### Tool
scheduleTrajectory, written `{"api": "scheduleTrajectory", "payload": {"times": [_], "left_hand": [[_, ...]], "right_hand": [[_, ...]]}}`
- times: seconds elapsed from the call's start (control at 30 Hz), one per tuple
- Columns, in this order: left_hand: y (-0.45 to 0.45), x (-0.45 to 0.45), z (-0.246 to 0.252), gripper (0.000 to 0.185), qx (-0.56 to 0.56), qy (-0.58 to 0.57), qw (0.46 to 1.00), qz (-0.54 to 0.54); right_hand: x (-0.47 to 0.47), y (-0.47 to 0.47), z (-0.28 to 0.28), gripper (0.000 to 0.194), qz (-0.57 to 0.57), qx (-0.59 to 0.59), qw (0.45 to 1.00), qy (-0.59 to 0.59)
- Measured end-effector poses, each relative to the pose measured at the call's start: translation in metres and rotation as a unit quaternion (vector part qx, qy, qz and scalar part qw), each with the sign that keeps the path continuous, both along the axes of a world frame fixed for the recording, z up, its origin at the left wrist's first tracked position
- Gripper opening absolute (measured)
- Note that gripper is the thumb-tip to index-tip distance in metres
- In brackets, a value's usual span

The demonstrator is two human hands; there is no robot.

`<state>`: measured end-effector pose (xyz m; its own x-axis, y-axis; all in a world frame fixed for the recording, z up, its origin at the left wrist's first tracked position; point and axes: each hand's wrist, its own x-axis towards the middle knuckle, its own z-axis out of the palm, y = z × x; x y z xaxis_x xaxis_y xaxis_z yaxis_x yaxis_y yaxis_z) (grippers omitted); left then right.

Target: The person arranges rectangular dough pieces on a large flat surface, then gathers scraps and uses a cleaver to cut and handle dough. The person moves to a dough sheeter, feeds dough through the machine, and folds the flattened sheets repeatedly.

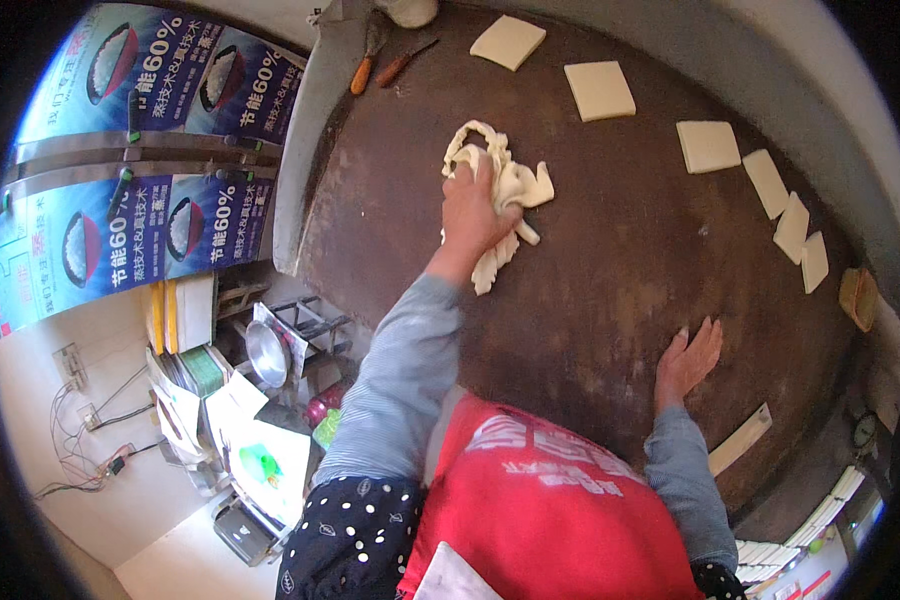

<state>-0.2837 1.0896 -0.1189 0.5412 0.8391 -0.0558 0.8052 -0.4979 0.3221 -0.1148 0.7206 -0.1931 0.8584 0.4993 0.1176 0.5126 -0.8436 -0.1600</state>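
Observation:
My left hand is closed over a loose bunch of dough scraps on the dark brown work table. Twisted strips and a curled loop of the dough stick out around my fingers, and part of it is hidden under the palm. Farther right, my right hand holds nothing; it is low over or on the table, thumb apart from the fingers. Flat pieces of dough lie in a curved row toward the far right edge, among them a square piece and a narrower piece.
Two wooden-handled tools, one a knife, lie at the far left corner by the raised table edge. A pale flat strip lies beside my right forearm. A tan block-like object sits at the right rim. A metal bowl stands left.

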Motion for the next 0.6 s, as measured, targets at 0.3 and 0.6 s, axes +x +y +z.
{"api": "scheduleTrajectory", "payload": {"times": [0.3, 0.6], "left_hand": [[0.228, -0.025, -0.034, 0.039, 0.249, -0.090, 0.962, 0.064], [0.284, -0.011, -0.065, 0.027, 0.115, -0.026, 0.985, 0.123]], "right_hand": [[-0.001, -0.002, -0.001, 0.051, 0.008, -0.022, 1.000, 0.002], [-0.002, 0.008, 0.010, 0.049, 0.018, 0.015, 1.000, 0.000]]}}
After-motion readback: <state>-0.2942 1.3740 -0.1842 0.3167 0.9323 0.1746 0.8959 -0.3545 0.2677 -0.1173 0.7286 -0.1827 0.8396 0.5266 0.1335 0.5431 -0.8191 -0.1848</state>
